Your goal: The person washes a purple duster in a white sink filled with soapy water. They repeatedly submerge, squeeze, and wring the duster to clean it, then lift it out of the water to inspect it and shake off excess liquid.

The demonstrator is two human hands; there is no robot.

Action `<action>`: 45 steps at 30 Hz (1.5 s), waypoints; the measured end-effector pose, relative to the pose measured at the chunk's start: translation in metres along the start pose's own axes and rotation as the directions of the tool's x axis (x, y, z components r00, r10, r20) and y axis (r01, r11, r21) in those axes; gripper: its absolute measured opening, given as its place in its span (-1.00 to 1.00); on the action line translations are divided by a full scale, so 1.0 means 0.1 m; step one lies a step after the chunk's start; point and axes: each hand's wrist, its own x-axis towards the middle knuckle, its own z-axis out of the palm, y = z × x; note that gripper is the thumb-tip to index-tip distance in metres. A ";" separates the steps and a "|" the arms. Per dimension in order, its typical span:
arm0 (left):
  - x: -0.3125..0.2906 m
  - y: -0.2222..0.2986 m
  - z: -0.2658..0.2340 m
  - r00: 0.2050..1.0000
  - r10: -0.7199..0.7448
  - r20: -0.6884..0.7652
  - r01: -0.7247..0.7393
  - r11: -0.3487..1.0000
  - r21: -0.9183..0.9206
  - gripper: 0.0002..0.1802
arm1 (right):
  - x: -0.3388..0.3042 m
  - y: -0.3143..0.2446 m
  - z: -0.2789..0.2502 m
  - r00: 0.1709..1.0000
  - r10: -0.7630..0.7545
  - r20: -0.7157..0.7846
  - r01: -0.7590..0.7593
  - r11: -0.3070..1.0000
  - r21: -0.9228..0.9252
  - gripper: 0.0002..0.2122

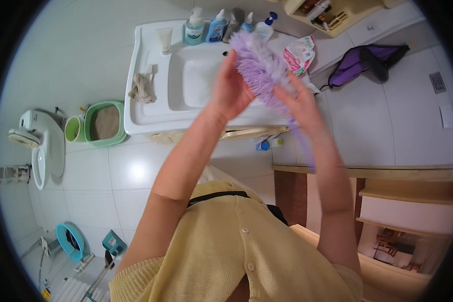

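Note:
A fluffy purple duster [261,65], paler along one side, is held up over the white washbasin [153,113]. My left hand [232,93] cups its left side, with some of the fingers hidden by the fluff. On the right side, the fingers of my right hand [298,98] press into the fibres. A thin purple strip, blurred by motion, hangs below the duster beside my right forearm. Close to the right hand, a crumpled pink-and-white packet [299,54] lies on the basin's right end.
Several bottles, among them a blue one [216,27], and a white tube [164,40] line the basin's back. A grey-brown cloth [143,88] lies left. A purple-and-black bag [352,65] is at right. Lower left are a green tub [123,133] and a toilet [50,146].

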 end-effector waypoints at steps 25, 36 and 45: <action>-1.09 0.71 -1.77 0.889 0.451 -0.081 0.452 -0.836 0.312 -0.32 | 1.31 -0.13 -0.42 0.921 -0.105 0.375 0.215 0.940 -0.264 -0.78; -1.13 0.71 -1.73 0.861 0.491 -0.136 0.504 -0.782 0.368 -0.30 | 1.61 -0.86 -0.48 0.814 -0.075 0.576 0.092 0.996 0.000 -0.76; -1.19 0.79 -1.76 0.843 0.520 -0.137 0.534 -0.781 0.325 -0.31 | 1.68 -1.03 -0.08 0.782 0.111 0.614 0.393 0.677 -0.623 -0.78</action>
